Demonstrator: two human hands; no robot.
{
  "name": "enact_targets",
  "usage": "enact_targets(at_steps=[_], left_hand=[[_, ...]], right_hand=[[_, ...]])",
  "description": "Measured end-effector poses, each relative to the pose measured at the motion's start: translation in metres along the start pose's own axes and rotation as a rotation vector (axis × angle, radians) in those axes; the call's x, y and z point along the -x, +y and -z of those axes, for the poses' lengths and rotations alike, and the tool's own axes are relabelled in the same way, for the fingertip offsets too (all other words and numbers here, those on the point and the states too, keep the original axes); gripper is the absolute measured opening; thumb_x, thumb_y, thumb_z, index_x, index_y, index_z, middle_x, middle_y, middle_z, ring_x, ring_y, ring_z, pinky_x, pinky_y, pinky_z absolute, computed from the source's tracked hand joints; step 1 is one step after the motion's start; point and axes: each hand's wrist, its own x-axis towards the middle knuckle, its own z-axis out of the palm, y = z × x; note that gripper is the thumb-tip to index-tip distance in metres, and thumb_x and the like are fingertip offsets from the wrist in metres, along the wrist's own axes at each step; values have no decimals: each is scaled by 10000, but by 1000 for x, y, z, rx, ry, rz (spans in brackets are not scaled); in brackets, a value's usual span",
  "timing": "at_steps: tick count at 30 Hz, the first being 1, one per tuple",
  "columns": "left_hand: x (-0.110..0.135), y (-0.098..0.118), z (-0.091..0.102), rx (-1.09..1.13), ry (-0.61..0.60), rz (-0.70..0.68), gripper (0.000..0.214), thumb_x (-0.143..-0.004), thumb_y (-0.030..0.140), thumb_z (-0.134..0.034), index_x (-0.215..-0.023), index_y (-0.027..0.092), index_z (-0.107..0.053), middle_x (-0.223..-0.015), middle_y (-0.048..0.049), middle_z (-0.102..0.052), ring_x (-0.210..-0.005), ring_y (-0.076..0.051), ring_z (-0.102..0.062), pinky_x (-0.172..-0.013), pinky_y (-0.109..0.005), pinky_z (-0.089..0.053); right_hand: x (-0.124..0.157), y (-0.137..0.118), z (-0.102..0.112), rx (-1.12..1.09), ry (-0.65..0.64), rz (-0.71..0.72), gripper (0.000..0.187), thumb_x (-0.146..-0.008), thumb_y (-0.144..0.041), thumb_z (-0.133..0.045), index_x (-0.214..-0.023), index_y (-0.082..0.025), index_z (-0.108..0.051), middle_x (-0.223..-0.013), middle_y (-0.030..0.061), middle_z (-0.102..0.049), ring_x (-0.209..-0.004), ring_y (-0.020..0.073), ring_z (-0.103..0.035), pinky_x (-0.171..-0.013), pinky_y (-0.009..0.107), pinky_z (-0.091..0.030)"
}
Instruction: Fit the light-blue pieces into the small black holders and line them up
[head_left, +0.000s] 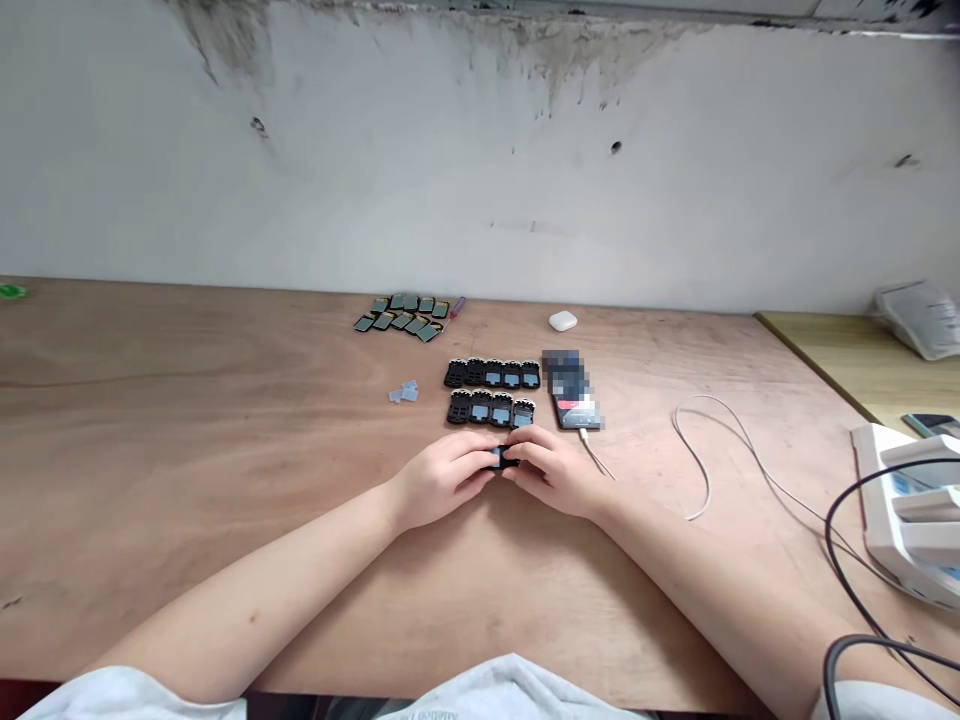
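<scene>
Between my two hands is a small black plastic housing point(509, 457) with a pale blue piece in it, partly hidden by fingers. My left hand point(442, 477) closes on its left side, and my right hand point(553, 470) grips the right side. Just beyond them, two rows of similar black housings point(481, 406) lie on the table, most with a pale blue piece inside. To their left sit several loose translucent pale blue pieces point(405, 392).
Farther back are several dark-edged grey-green panels point(403, 321) and a purple-handled screwdriver point(458, 307). On the right are a phone point(571, 390) on a white cable point(705, 470), a white case point(562, 321) and a white power strip point(911, 520) with black cable.
</scene>
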Motion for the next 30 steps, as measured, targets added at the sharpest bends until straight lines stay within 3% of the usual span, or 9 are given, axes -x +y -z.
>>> enact_targets(at_steps=[6,10,13,16,20,22,24,26,30], left_hand=[[-2,1,2,8,-19,-26,285,-978,122,-611,-1249,202,-646,-1207,-128,-694,-1105,-220,-695,-940,-375,-620],[0,-2,6,-13,96,47,288,-988,122,-593,-1253,221,-652,-1163,-102,-696,-1082,-197,-692,-940,-340,-607],[2,-17,15,-93,273,247,212,-1003,198,-596,-1195,228,-682,-1121,-83,-700,-1060,-193,-686,-947,-344,-593],[5,-44,25,-105,460,541,213,-990,359,-626,-1106,207,-720,-1109,-92,-700,-1024,-214,-695,-862,-349,-603],[10,-83,33,241,684,956,412,-896,500,-689,-1113,151,-710,-1055,-116,-721,-755,-182,-737,-581,-256,-535],[11,-94,36,331,765,1060,451,-856,508,-718,-1106,133,-701,-997,-111,-728,-705,-172,-734,-536,-223,-484],[12,-96,38,325,787,1065,439,-858,499,-712,-1099,132,-701,-992,-108,-726,-701,-167,-731,-540,-222,-481],[13,-92,39,206,737,962,382,-891,474,-682,-1087,147,-713,-1046,-106,-710,-723,-160,-721,-588,-254,-526],[11,-73,36,-237,426,631,202,-953,343,-618,-1020,192,-733,-1075,-81,-672,-897,-188,-686,-809,-333,-582]], right_hand=[[-2,-2,1,-44,-7,-19,178,-1034,-313,-605,-1190,-232,-623,-1171,126,-663,-1025,227,-698,-857,382,-639],[0,-2,2,-79,-21,-98,321,-1039,-297,-579,-1352,-236,-540,-1340,156,-577,-1019,208,-681,-865,378,-634],[2,-1,4,-98,8,-130,340,-1034,-260,-559,-1371,-256,-513,-1369,150,-541,-976,190,-672,-860,378,-628],[2,1,4,-93,24,-135,290,-1019,-214,-544,-1305,-260,-536,-1336,139,-550,-955,188,-668,-841,375,-620],[3,2,4,-51,-21,-106,194,-1000,-179,-530,-1179,-243,-566,-1290,132,-569,-796,150,-648,-737,345,-598],[3,2,4,-33,-34,-89,153,-1000,-180,-528,-1135,-237,-571,-1276,132,-578,-740,134,-631,-701,332,-582],[3,1,5,-24,-33,-81,131,-1000,-182,-530,-1112,-234,-575,-1267,132,-586,-732,132,-628,-694,326,-573],[2,1,5,-26,-25,-77,126,-997,-178,-533,-1101,-233,-579,-1257,131,-590,-735,132,-628,-687,320,-565],[1,1,5,-27,-13,-71,128,-989,-159,-531,-1082,-227,-587,-1236,126,-599,-720,128,-618,-674,312,-552]])
